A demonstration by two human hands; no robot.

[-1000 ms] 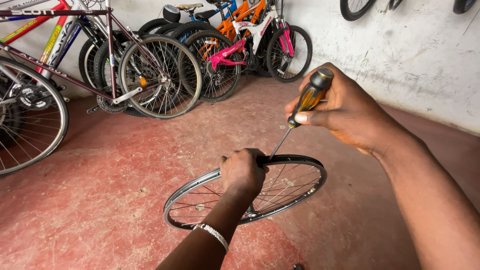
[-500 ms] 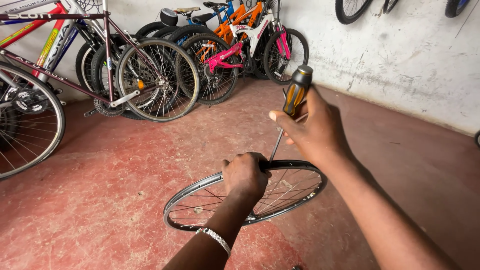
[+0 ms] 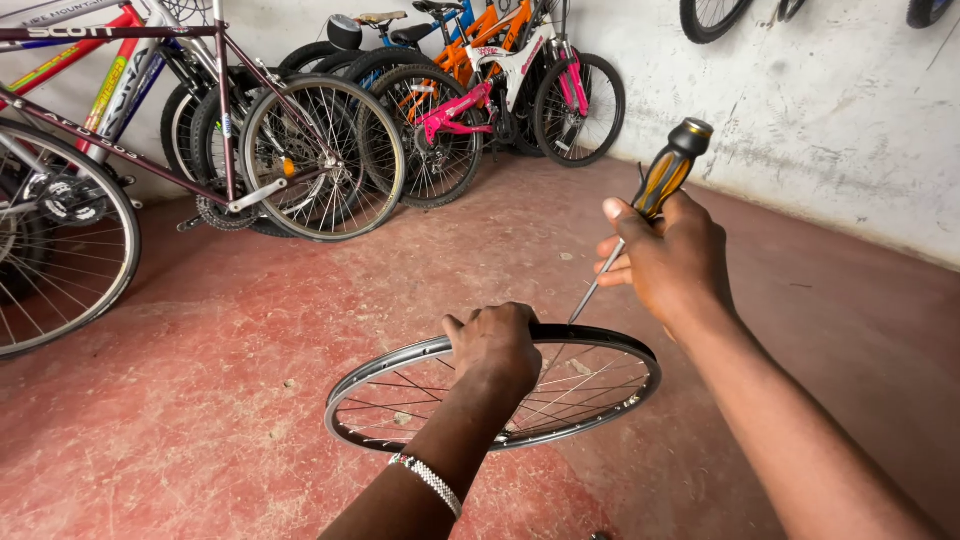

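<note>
Bare spoked silver bicycle wheel rim (image 3: 400, 385) gripped by L hand, screwdriver tip at its top edge.

L hand (image 3: 497, 345) clenched over near-top of rim, holding it tilted above the red concrete floor (image 3: 200, 400). R hand (image 3: 665, 255) wrapped round the orange-and-black-handled screwdriver (image 3: 668, 172), thumb along the handle. Tool's long axis runs from upper right down to lower left; thin steel shaft ends at the rim just right of L knuckles, touching or nearly so, can't tell which. Rim lies below & left of R hand, so L hand is the nearer one. Parked bikes (image 3: 330, 150) along the wall behind, well apart.
</note>
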